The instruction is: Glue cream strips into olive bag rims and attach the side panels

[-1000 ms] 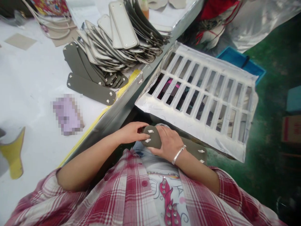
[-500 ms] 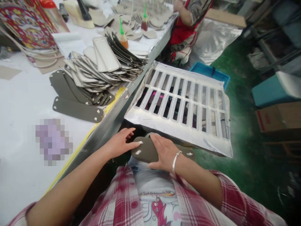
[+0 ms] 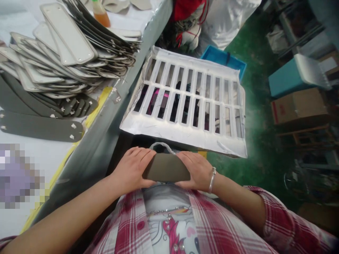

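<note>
A dark olive, strap-like panel lies across my lap, close to my waist. My left hand grips its left end, fingers over the top edge and thumb along the near edge. On the other end, my right hand has the same grip, with a bracelet at the wrist. Both ends of the panel are hidden under my hands, and its middle bows up slightly. To the left on the table, a similar olive panel with small white bits at its ends lies beside a heap of pale-backed panels.
A white slatted rack stands just beyond my hands. The table edge with yellow tape runs along my left. Behind the rack are a blue tray and a person's red garment. Cardboard boxes stand at right.
My left hand has come onto the panel's left end and closed there. My right hand has shifted to the right end. The view has tilted down and closer, and the panel now bows.
</note>
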Available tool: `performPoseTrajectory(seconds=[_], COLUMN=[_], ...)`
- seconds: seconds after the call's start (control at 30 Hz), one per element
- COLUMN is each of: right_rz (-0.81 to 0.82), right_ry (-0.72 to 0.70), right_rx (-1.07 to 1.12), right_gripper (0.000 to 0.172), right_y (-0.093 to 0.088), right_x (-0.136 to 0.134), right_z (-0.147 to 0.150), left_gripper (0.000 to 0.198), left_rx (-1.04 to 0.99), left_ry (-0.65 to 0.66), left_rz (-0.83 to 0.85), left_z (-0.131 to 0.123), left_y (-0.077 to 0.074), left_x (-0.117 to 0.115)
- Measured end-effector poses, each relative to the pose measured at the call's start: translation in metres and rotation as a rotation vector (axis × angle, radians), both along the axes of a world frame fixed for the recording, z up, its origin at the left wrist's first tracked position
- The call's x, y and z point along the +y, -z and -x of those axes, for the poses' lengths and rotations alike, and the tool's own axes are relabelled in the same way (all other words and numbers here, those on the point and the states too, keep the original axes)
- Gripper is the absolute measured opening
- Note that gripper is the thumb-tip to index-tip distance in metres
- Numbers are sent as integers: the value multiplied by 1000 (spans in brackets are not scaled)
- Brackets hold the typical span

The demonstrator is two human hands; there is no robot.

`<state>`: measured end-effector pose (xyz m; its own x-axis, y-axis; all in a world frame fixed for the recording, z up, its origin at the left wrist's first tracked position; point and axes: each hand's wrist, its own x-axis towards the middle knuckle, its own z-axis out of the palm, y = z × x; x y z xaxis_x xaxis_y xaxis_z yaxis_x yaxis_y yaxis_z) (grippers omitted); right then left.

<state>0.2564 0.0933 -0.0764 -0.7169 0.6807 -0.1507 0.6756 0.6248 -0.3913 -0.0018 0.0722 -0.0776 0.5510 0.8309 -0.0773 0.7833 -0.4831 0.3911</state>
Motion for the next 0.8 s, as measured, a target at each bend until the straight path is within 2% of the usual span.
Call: performPoseTrajectory(seconds=[0.17, 0.3, 0.47, 0.6, 0.8], right_rz=[27, -5, -9, 41, 135], right_ry=[6, -4, 8, 19, -13], right_rx=[14, 40, 62, 54, 72], right_gripper=[76, 73, 74, 73, 78], right_y=[2, 2, 4, 3, -1], right_x=[-1, -2, -4, -4, 3], right_z=[-4, -5, -7, -9, -14], left_gripper=[73, 69, 67, 65, 62], left_rx=[50, 160, 40, -19, -24], left_ry=[-8, -32, 56, 37, 35], left_rz=[24, -31, 2, -15, 9], left_z=[-5, -33, -64, -63, -64], left_y=[-7, -17, -9, -2, -6], left_x=[-2, -6, -2, 3, 4])
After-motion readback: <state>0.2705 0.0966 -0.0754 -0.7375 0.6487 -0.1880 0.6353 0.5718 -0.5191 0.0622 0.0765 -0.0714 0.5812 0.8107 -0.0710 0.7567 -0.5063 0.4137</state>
